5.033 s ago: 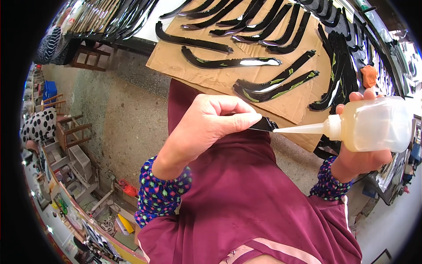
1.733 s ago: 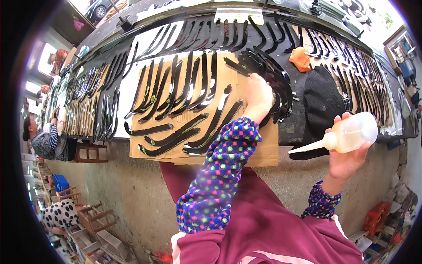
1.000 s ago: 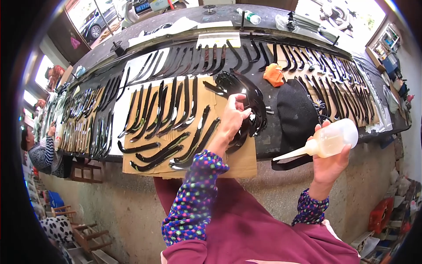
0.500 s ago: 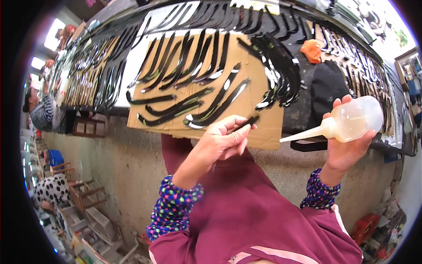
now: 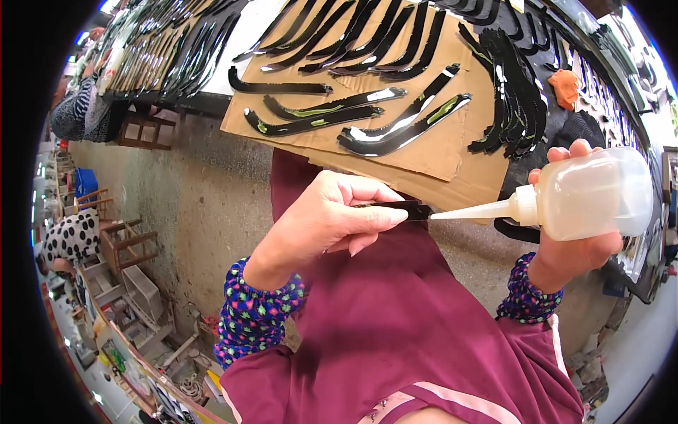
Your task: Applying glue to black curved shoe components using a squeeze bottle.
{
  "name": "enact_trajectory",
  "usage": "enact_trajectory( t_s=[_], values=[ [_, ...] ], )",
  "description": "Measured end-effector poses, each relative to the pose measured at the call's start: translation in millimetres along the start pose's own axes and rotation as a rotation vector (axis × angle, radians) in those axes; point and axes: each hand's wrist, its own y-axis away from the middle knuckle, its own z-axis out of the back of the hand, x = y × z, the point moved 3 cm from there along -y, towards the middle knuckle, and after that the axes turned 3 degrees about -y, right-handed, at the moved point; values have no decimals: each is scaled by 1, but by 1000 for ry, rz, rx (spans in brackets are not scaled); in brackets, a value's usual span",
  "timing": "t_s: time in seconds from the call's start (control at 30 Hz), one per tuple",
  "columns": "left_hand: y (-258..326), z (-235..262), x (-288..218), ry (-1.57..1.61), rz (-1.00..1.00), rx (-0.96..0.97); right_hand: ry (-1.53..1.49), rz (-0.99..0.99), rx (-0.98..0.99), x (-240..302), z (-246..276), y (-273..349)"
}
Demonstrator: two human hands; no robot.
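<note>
The left hand (image 5: 321,222) pinches a black curved strip (image 5: 402,208) level just below the cardboard sheet (image 5: 452,159), its end bared toward the nozzle of the squeeze bottle (image 5: 590,194), which the right hand (image 5: 575,244) grips sideways, tip touching it.

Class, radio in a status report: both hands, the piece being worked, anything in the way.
Left hand pinching black strip. Right hand holding squeeze bottle, nozzle tip at the strip's end. Nothing between them; cardboard sheet of strips lies beyond.
</note>
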Motion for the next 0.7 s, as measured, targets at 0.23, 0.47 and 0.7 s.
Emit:
enact_trajectory(
  t_s=[0.23, 0.47, 0.7],
  values=[
    [-1, 1, -2, -20, 22, 35, 18, -16, -2, 0, -2, -1],
    [-4, 1, -1, 0, 38, 50, 48, -7, -1, -1, -3, -2],
    [-6, 2, -3, -14, 28, 59, 46, -26, -3, -1, -1, 0]
  ],
)
